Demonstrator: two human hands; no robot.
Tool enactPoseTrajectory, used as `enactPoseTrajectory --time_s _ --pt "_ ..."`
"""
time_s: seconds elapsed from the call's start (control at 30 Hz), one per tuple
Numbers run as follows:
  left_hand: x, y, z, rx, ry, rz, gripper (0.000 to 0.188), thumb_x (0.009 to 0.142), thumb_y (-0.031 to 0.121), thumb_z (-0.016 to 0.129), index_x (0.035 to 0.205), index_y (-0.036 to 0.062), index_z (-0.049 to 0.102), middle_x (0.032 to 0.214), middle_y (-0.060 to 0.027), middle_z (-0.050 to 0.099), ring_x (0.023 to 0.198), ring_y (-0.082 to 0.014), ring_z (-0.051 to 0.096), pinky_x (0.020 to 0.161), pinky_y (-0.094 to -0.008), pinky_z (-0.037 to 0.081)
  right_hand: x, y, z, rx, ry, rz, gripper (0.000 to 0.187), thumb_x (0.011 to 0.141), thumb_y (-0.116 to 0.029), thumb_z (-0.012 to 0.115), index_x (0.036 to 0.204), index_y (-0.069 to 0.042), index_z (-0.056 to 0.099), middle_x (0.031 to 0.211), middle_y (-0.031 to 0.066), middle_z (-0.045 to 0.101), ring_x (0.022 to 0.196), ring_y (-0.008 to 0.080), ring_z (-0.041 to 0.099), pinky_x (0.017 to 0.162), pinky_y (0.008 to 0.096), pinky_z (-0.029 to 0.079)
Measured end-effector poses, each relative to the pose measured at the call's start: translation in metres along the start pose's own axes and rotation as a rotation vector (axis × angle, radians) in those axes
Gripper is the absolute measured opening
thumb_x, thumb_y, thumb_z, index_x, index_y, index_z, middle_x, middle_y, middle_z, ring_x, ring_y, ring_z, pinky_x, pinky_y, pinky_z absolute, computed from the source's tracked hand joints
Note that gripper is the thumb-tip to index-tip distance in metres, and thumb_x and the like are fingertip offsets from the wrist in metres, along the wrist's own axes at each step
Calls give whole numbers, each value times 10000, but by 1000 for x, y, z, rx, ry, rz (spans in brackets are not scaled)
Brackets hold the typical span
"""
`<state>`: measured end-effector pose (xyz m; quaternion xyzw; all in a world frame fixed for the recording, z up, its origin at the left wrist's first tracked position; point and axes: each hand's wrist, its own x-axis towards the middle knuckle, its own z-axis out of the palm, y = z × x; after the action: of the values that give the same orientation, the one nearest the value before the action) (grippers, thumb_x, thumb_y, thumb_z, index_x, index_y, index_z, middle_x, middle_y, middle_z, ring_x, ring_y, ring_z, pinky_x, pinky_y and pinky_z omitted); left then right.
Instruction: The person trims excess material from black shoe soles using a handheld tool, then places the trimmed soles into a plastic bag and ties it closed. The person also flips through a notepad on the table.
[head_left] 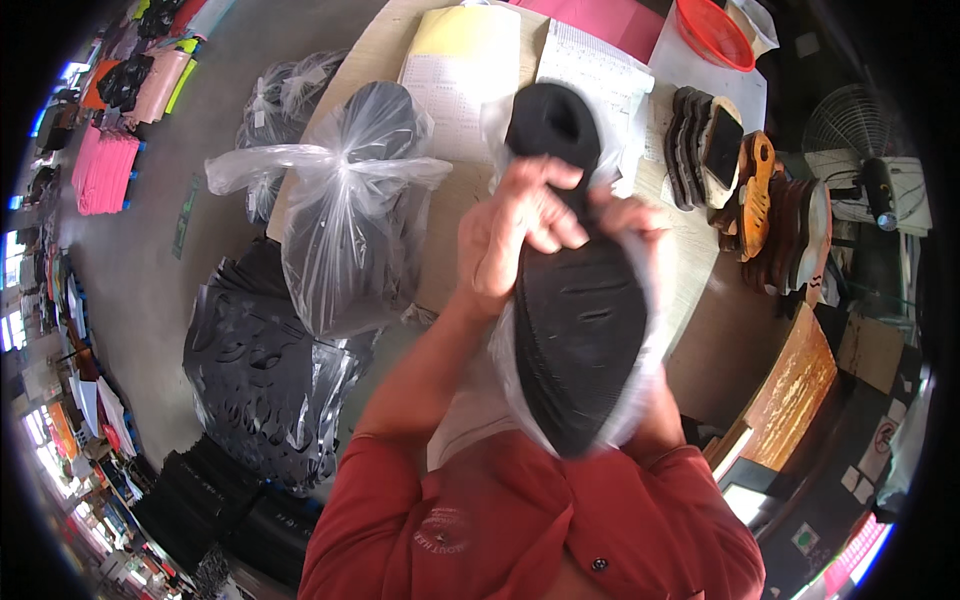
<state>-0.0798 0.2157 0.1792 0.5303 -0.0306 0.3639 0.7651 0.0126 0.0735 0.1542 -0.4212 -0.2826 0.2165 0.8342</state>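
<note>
A stack of black shoe insoles [580, 335] in a clear plastic bag [508, 375] is held up in front of my chest, over the table's near edge. My left hand [520, 215] grips it at its narrow middle from the left, fingers curled. On the other side my right hand [637, 222] grips the bag and stack, smeared by motion and partly hidden. The bag hangs loosely around the insoles. To the left, a knotted clear bag [350, 215] of dark insoles lies on the table.
Paper sheets [460, 95] lie on the wooden table [450, 230]. Dark wavy pieces [685, 150], a phone [723, 145] and brown insoles [790, 230] stand at the right, near a fan [878, 190]. A red basin [715, 35] sits far right. Cut black sheets [265, 370] hang or lie at left.
</note>
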Motion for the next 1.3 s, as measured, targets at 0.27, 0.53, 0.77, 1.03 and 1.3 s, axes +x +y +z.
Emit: enactPoseTrajectory --time_s 0.27,0.53,0.77,1.03,1.3 --pt "-49 -7 -32 360 -158 -62 122 956 11 689 841 49 703 799 -48 745 1041 -260 742 1199 -539 371 -56 13 -10 -213 47 128 74 966 12 705 987 -58 702 1022 67 722 1182 248 665 1217 491 351" --pt "-71 8 -9 595 63 -177 640 923 -71 687 1526 -8 481 1652 -186 364 1527 -314 379 1254 -425 320 -86 -8 12 -421 170 429 687 1040 -69 626 1644 -11 304 1692 194 324 1580 330 274 1285 434 224" --pt "-93 13 5 762 -82 -113 767 975 -1 636 1650 24 275 1733 -263 148 1589 -450 212 1266 -502 269 -100 -32 13 -828 -111 435 668 1128 -324 459 1631 66 255 1687 272 293 1586 361 256 1286 427 211" --pt "-98 12 8 866 -89 -98 727 969 10 643 1619 -10 317 1715 -265 221 1576 -461 241 1267 -506 256 110 -15 -8 -830 -308 266 479 1084 -340 582 1411 5 635 1391 151 668 1275 211 612 1112 336 442" --pt "-112 19 12 891 -6 -186 683 977 67 644 1594 -21 366 1707 -231 271 1563 -403 304 1261 -451 277 98 25 -1 -912 -509 421 358 1079 -330 576 1274 -70 725 1152 58 729 1106 149 623 1018 298 475"
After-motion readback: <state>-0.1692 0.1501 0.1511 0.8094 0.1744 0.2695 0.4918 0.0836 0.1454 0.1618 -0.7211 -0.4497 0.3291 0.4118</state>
